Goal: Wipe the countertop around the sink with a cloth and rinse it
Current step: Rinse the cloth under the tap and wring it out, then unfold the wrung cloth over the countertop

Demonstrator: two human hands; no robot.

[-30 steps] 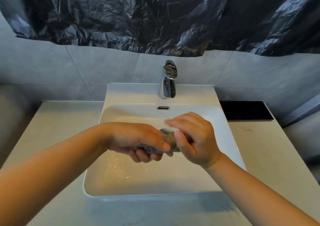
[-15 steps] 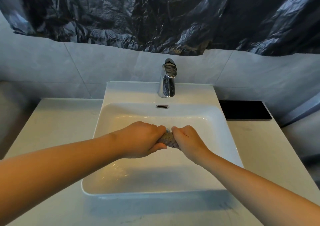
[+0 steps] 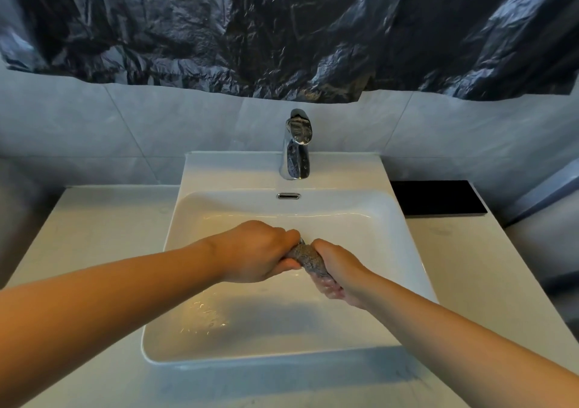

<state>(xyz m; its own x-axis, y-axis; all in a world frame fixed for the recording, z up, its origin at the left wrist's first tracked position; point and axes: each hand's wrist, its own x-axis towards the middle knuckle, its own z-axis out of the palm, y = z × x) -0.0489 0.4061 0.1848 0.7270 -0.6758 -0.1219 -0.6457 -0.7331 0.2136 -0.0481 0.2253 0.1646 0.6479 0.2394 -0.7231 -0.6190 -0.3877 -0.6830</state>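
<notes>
Grey and bunched up, the cloth [image 3: 305,255] sits between 2 hands, over the middle of the white sink [image 3: 219,355]. The left hand [image 3: 257,251] has its fingers curled tight round the left end. The right hand [image 3: 338,274] has its fingers wrapped round the right end, a bit lower and nearer the person. Only a short bit of cloth shows in the gap, so the hands are almost touching.

The cloth looks rolled into a thick rope. Its long way runs from left to right and tips down toward the right hand. That line matters most: to squeeze the water out, I think the hands need to turn in opposite ways round it. Neither hand is nearer, since each holds 1 end.

The tap [image 3: 296,147] stands behind, well apart from the cloth, and I can see no water coming from it. Wet drops shine in the bowl of the sink, toward the left. The countertop [image 3: 109,226] lies on both sides.
</notes>
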